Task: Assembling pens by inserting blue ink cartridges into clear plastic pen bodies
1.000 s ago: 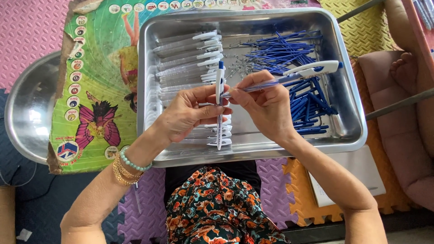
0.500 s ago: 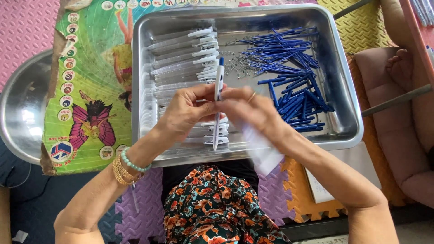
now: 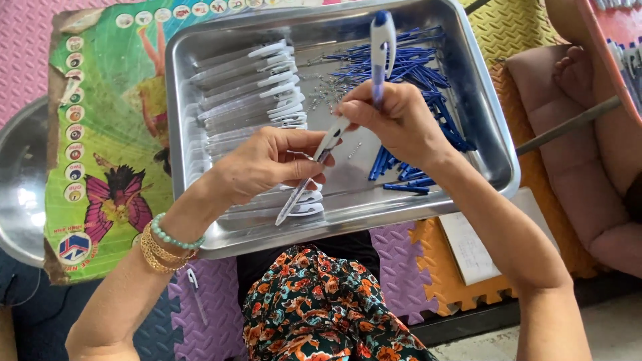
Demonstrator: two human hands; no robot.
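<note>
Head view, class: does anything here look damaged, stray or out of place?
The green poster under the steel tray is torn and worn along its left edge. One clear pen barrel lies alone on the purple foam mat, outside the tray. Small springs are scattered loose inside the tray. Otherwise nothing stands out.

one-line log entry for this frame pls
left hand: holds clear pen barrel | right hand: holds white-blue pen upright | below: steel tray, blue refills

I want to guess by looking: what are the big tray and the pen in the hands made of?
The tray looks like shiny metal, probably steel: it mirrors light. The pen in the right hand looks like smooth plastic, white and blue with a glossy sheen.
</note>
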